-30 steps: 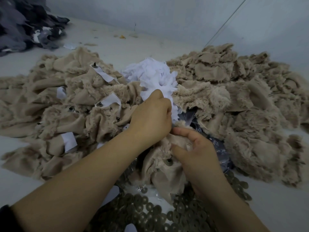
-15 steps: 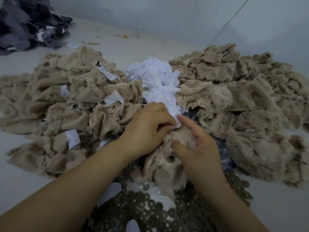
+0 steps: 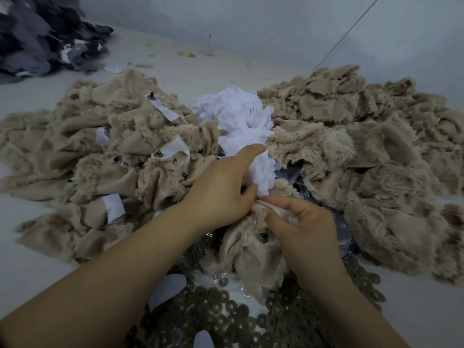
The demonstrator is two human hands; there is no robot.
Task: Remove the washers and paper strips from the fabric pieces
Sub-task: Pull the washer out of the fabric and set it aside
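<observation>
Left hand (image 3: 221,189) pinches white paper strips (image 3: 261,172) at the near edge of the white paper pile (image 3: 241,121). Right hand (image 3: 308,227) fingers curl, gripping a beige fleece piece (image 3: 248,249) with a washer (image 3: 263,236) on it. Loose washers (image 3: 238,320) heap on the table below.

fabric pieces (image 3: 140,156) were beige/tan, plain, w/ fuzzy pile, filling left, centre & right of frame. paper strips (image 3: 241,126) were white, heaped at centre; single white strips on left pile. washers (image 3: 226,320) were dull olive-grey, along bottom centre. small studs (image 3: 159,153) looked dark, near black. fabric heap (image 3: 37,38) upper left was dark grey-blue w/ white bits. table (image 3: 22,272) was pale grey-white.
</observation>
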